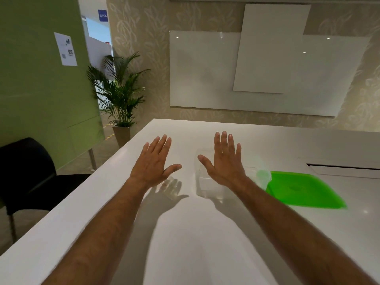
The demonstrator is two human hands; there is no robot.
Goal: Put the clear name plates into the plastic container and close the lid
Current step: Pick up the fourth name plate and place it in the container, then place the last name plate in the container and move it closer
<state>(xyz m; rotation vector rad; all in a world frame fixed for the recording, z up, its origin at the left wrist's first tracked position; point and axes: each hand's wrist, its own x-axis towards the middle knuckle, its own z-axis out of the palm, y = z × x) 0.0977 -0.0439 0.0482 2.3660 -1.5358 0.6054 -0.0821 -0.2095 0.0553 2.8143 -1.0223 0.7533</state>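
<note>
Both hands hover flat over the white table [205, 243], palms down and fingers spread, holding nothing. My left hand [153, 163] is above a small clear name plate [171, 187] that lies under its thumb side. My right hand [223, 160] partly covers clear name plates [207, 186] lying on the table below its thumb. To the right, a clear plastic container [260, 173] sits half hidden behind my right wrist. Its bright green lid [302, 189] lies flat beside it, off the container.
A cable slot [345, 166] is cut into the table at the far right. A black chair [26, 173] stands left of the table, with a potted palm [121, 95] and a green partition [41, 79] behind. Whiteboards [257, 73] hang on the far wall.
</note>
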